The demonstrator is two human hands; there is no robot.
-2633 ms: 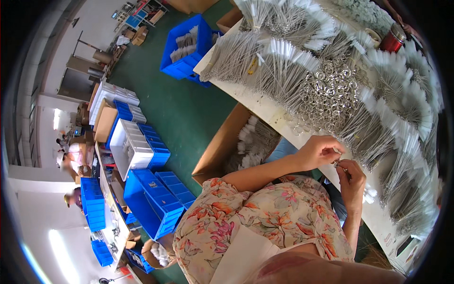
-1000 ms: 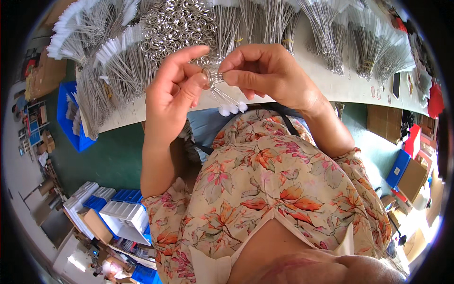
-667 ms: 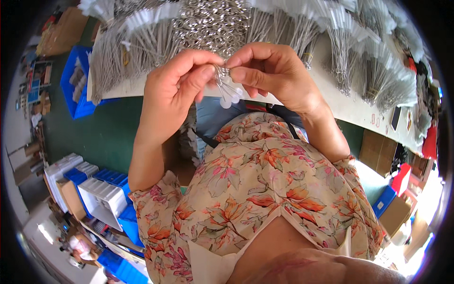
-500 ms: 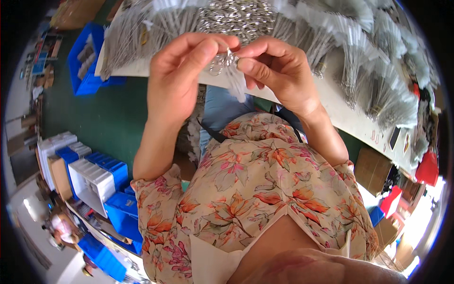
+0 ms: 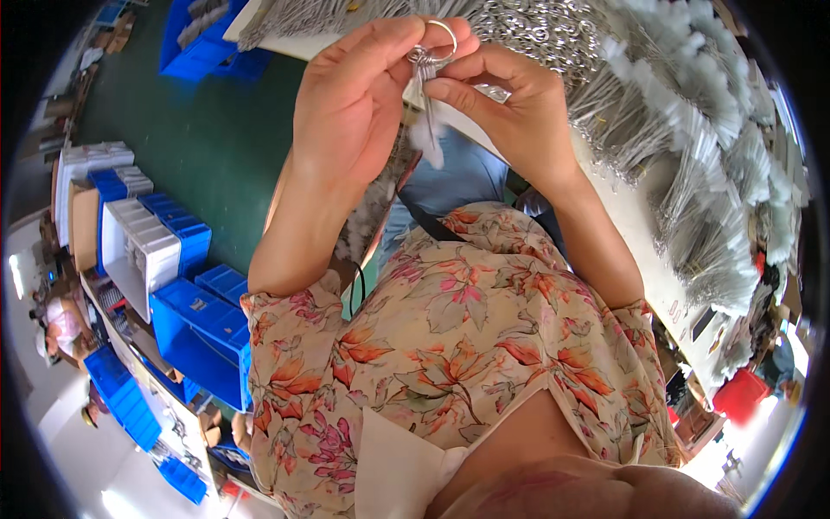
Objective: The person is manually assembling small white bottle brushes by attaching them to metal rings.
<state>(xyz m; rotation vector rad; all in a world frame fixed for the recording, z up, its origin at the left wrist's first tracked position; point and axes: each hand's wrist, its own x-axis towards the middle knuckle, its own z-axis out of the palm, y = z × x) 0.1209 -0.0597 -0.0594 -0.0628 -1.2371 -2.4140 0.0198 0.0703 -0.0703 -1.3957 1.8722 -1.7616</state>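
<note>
A silvery key ring [image 5: 453, 41] is held up between my two hands above the table's near edge. From it hangs a short bunch of thin metal strands [image 5: 427, 76], ending in a pale, fluffy tip [image 5: 427, 145]. My left hand [image 5: 341, 108] is closed at the fingertips, its thumb and fingers pinching the ring near where the strands join it. My right hand [image 5: 519, 108] pinches the strands just below, between thumb and forefinger. The fingers partly hide the joint.
A heap of shiny metal rings [image 5: 540, 33] lies on the white table [image 5: 627, 208] beyond my right hand. Bundles of thin strands with whitish fluffy ends [image 5: 705, 208] cover its right side. Blue crates [image 5: 197, 333] and a white crate [image 5: 143, 246] stand at left. People are in the left background.
My view has shifted, and the table's contents appear farther right. Both hands have moved up in the picture. The ring now shows upright above the fingers, with the strands hanging below.
</note>
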